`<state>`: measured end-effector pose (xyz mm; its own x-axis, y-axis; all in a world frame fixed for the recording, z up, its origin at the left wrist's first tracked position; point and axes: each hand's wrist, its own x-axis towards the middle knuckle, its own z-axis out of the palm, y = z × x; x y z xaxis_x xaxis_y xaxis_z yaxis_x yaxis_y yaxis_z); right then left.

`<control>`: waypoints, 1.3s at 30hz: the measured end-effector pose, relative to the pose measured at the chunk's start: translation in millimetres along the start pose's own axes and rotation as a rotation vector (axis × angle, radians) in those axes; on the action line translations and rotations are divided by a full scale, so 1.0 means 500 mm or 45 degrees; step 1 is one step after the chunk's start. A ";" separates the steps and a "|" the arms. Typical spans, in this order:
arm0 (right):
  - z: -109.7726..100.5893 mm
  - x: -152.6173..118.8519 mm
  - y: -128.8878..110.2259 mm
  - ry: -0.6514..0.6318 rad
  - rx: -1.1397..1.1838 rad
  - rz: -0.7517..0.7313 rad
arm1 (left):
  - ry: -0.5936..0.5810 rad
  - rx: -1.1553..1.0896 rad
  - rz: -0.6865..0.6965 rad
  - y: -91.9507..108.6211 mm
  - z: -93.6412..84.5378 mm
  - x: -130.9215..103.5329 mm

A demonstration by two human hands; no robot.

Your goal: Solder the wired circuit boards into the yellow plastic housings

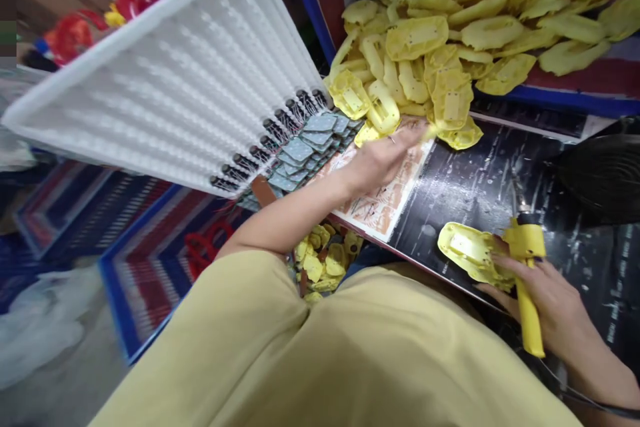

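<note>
Item: one yellow shell point(466, 245), oblong, lower right of the frame, over the near edge of the black work surface point(450, 190).

Right hand point(553, 300): entering from the lower right corner, forearm angled up and left. Fingers lie over the shell's right end, with the thumb at its near side, pinching it. The same hand carries a yellow-handled tool point(529, 300), metal tip pointing up, handle crossing the fingers.

Left hand point(380, 159): centre of the frame, forearm running up and right from the lower left, back of the hand upward, fingers extended together toward the foot of the shell pile point(453, 97). Fingertips blurred; whether they pinch a piece cannot be told.

Beneath the left hand: a patterned sheet point(389, 213), tan and white. Upper right: the pile, many yellow shells, heaped in and spilling from a blue-rimmed crate point(575, 101).

Left of centre: grey-green square pieces point(297, 150), overlapping, beside a row of black wired parts on a tilted white ribbed tray point(200, 73). Bottom centre: further yellow pieces point(327, 261), below the surface.
</note>
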<state>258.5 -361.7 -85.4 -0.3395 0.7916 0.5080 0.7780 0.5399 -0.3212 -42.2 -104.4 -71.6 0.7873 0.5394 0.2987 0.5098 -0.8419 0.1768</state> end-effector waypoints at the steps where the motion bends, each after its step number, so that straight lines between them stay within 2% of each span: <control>1: 0.007 0.004 0.000 0.008 0.039 0.001 | -0.048 -0.053 0.105 0.019 0.013 -0.009; 4: 0.028 0.028 -0.003 0.003 0.102 -0.079 | -0.260 -0.133 0.383 0.088 0.046 -0.022; 6: 0.035 0.044 -0.007 -0.008 0.095 -0.105 | -0.352 -0.148 0.492 0.126 0.057 -0.025; 9: 0.041 0.049 -0.008 -0.015 0.076 -0.043 | -0.316 -0.178 0.508 0.135 0.050 -0.028; 12: 0.049 0.036 0.000 -0.017 0.041 0.023 | -0.156 -0.113 0.278 0.073 0.004 -0.035; 15: 0.063 0.024 0.012 0.018 -0.056 0.000 | -0.104 0.122 -0.195 -0.043 -0.088 -0.048; 17: 0.071 0.021 0.016 0.060 -0.108 -0.003 | -0.248 0.283 -0.487 -0.123 -0.157 -0.061; 19: 0.076 0.023 0.017 0.119 -0.143 0.035 | -0.528 0.328 -0.704 -0.181 -0.209 -0.074; 21: 0.077 0.027 0.014 0.199 -0.184 0.056 | -0.700 0.351 -0.854 -0.211 -0.232 -0.087; 22: 0.077 0.029 0.012 0.230 -0.201 0.056 | -0.715 0.369 -0.893 -0.218 -0.234 -0.092; 24: 0.075 0.032 0.010 0.254 -0.224 0.051 | -0.628 0.387 -0.896 -0.224 -0.226 -0.101; 25: 0.075 0.032 0.009 0.255 -0.226 0.050 | -0.531 0.365 -0.875 -0.227 -0.220 -0.104; 27: 0.073 0.031 0.009 0.257 -0.217 0.050 | -0.231 0.239 -0.859 -0.242 -0.214 -0.107; 30: 0.071 0.028 0.011 0.285 -0.195 0.082 | 0.301 -0.015 -0.909 -0.278 -0.221 -0.104; 31: 0.070 0.028 0.011 0.289 -0.191 0.101 | 0.406 -0.072 -0.907 -0.288 -0.225 -0.101; 32: 0.069 0.028 0.011 0.294 -0.191 0.114 | 0.441 -0.107 -0.880 -0.295 -0.228 -0.099; 34: 0.068 0.029 0.011 0.303 -0.185 0.137 | 0.369 -0.120 -0.769 -0.297 -0.232 -0.093; 37: 0.066 0.034 0.009 0.325 -0.160 0.181 | 0.177 -0.163 -0.563 -0.279 -0.226 -0.085; 39: 0.065 0.036 0.007 0.338 -0.149 0.183 | -0.033 -0.191 -0.333 -0.262 -0.220 -0.079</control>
<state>237.9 -336.1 -103.5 -0.0840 0.7468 0.6597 0.8689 0.3790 -0.3183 -178.0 -16.9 -3.4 0.6455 0.7368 0.2011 0.6411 -0.6658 0.3817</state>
